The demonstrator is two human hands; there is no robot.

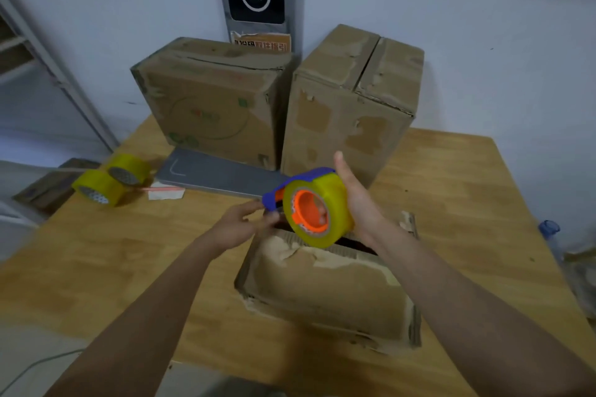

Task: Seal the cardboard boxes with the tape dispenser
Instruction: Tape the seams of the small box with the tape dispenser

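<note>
Two tall cardboard boxes [213, 106] [351, 106] stand side by side along the far edge of the wooden table [113, 251], walling off the back with only a narrow slot between them. A worn near box [325, 287] fills the table's middle front, and a grey flat panel [219, 176] lies just before the left tall box. Two tape rolls [111, 179] crowd the far-left corner, while bare tabletop lies open left of the near box and along the right side.

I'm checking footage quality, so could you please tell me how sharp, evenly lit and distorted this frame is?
Head view: soft throughout, with the hands blurred, left hand and right hand on the tape dispenser; dim, bluish, even light, no glare; wide-angle bending of the table edges and shelf frame.
</note>
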